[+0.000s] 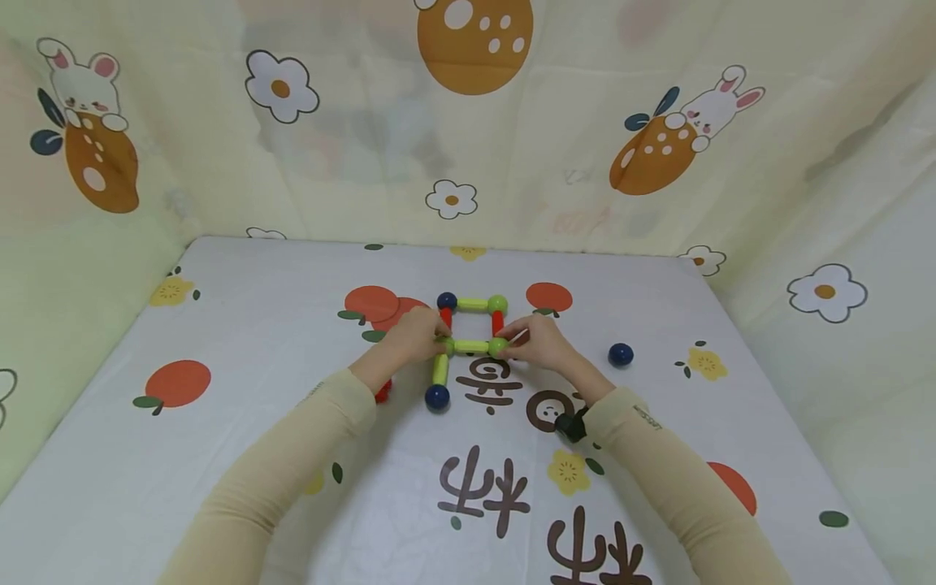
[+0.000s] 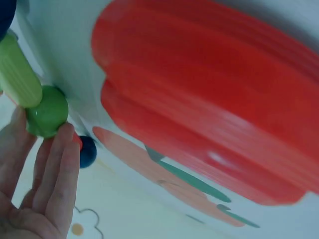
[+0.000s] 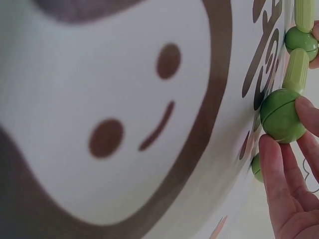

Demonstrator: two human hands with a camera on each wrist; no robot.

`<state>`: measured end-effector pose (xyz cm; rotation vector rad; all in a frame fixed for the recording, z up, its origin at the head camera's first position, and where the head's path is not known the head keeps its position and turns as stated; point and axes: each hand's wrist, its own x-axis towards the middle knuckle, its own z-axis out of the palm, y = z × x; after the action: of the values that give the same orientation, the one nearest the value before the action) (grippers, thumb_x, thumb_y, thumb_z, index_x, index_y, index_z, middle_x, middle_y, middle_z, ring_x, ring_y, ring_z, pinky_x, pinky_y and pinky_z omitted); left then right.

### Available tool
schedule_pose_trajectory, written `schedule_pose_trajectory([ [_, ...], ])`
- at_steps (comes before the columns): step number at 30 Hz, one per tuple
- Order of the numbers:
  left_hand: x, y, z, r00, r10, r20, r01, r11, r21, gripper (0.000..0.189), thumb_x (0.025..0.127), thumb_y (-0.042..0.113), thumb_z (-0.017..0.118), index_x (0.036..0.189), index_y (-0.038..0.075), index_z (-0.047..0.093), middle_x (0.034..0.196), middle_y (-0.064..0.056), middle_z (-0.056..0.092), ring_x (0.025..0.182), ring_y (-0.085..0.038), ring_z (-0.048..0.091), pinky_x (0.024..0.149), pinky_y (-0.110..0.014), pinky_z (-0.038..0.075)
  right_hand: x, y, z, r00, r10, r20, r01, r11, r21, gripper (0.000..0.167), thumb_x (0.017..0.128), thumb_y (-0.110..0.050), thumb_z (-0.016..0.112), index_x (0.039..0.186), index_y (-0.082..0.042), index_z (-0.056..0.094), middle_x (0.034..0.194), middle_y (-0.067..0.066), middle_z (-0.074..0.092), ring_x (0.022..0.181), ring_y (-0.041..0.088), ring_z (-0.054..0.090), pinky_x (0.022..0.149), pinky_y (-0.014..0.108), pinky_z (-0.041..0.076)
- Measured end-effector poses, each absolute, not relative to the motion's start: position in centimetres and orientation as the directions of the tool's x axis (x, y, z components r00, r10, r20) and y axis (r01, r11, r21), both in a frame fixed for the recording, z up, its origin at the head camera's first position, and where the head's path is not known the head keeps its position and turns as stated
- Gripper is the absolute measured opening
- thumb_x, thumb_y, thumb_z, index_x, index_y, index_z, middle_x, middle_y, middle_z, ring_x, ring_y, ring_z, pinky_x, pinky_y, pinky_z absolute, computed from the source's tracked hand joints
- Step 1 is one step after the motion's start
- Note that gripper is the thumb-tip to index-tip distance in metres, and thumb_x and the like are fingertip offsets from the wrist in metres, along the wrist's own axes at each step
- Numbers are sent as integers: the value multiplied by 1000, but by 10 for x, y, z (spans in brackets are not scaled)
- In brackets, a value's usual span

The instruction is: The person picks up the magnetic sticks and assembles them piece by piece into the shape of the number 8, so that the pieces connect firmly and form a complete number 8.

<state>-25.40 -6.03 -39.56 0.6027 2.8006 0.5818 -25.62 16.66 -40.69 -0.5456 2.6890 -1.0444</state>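
Observation:
A square frame of balls and ridged rods lies on the table, with a dark blue ball (image 1: 447, 301) and a green ball (image 1: 497, 304) at its far corners. Yellow-green rods (image 1: 472, 347) form its near and far sides, red rods (image 1: 498, 323) the other two. My left hand (image 1: 415, 335) pinches the near-left green ball (image 2: 48, 112) between thumb and fingers. From that ball another yellow-green rod (image 1: 439, 370) runs toward me to a dark blue ball (image 1: 437, 397). With thumb and fingertips, my right hand (image 1: 539, 341) pinches the near-right green ball (image 3: 283, 115).
A loose dark blue ball (image 1: 621, 355) lies to the right of my right hand. Red ridged pieces (image 2: 209, 99) lie beneath my left wrist, mostly hidden in the head view. A small black object (image 1: 572, 426) shows beside my right cuff. Printed curtains rise behind the table.

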Motion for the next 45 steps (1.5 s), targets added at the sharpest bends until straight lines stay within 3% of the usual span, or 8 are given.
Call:
schedule_pose_trajectory([
  [7, -246, -83, -393, -866, 466, -181, 314, 789, 527, 36, 86, 17, 65, 121, 8, 60, 110, -6, 63, 93, -19, 58, 80, -28, 48, -258, 168, -405, -907, -411, -94, -243, 692, -679, 32, 74, -10, 76, 102, 2, 68, 97, 13, 67, 79, 22, 64, 63, 27, 51],
  [12, -231, -105, -392, -856, 458, -239, 312, 827, 467, 33, 88, 18, 61, 118, 5, 61, 110, -10, 62, 101, -24, 57, 86, -37, 47, -258, 168, -405, -909, -406, -89, -240, 688, -685, 32, 74, -12, 76, 102, 2, 68, 96, 12, 68, 79, 21, 64, 63, 27, 51],
  [16, -225, -125, -398, -845, 460, -272, 328, 848, 417, 28, 86, 18, 63, 111, 5, 65, 100, -7, 63, 96, -21, 57, 84, -36, 47, -259, 168, -406, -910, -406, -78, -249, 689, -680, 32, 73, -11, 77, 101, 1, 69, 94, 11, 68, 77, 20, 63, 63, 27, 51],
  [22, -218, -147, -400, -828, 467, -309, 311, 842, 441, 24, 86, 19, 64, 104, 4, 66, 94, -6, 61, 89, -20, 54, 81, -35, 47, -258, 166, -406, -917, -391, -84, -234, 694, -681, 32, 73, -11, 77, 101, 1, 68, 95, 12, 68, 77, 20, 63, 63, 27, 50],
  [27, -213, -160, -402, -820, 483, -308, 312, 827, 467, 20, 86, 10, 61, 104, 3, 65, 92, -5, 61, 88, -21, 54, 80, -36, 47, -258, 166, -409, -919, -386, -84, -228, 691, -686, 33, 72, -12, 77, 101, 1, 68, 96, 12, 68, 79, 21, 63, 64, 28, 51],
  [45, -206, -163, -399, -843, 434, -316, 257, 843, 472, 13, 84, 2, 61, 96, 0, 67, 83, -6, 60, 78, -19, 52, 72, -32, 49, -253, 165, -411, -937, -341, -70, -198, 689, -697, 32, 73, -11, 76, 102, 0, 68, 97, 12, 67, 81, 22, 63, 68, 29, 51],
])
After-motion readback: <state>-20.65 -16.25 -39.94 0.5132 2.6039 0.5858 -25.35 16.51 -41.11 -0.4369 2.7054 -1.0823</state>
